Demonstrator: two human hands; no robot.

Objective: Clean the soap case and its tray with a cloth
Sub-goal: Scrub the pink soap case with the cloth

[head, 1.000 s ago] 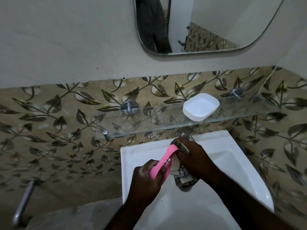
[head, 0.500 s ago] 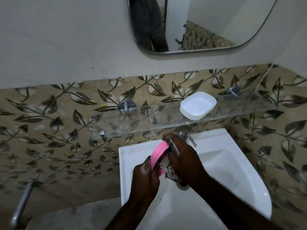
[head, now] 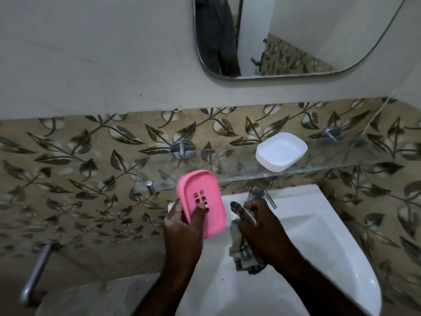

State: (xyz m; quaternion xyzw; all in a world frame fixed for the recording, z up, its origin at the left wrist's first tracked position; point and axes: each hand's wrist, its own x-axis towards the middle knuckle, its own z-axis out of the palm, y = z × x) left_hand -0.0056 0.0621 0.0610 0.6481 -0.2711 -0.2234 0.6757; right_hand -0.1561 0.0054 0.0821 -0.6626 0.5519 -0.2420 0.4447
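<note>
one pink tray now face-up, left hand gripping it, right hand clutching one cloth, one white case

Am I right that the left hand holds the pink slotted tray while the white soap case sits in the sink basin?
Not quite: in the head view the white plastic soap case rests on the clear glass shelf; the left hand does hold the pink slotted plastic tray.

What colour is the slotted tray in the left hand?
The tray is pink, clearest in the head view.
</note>
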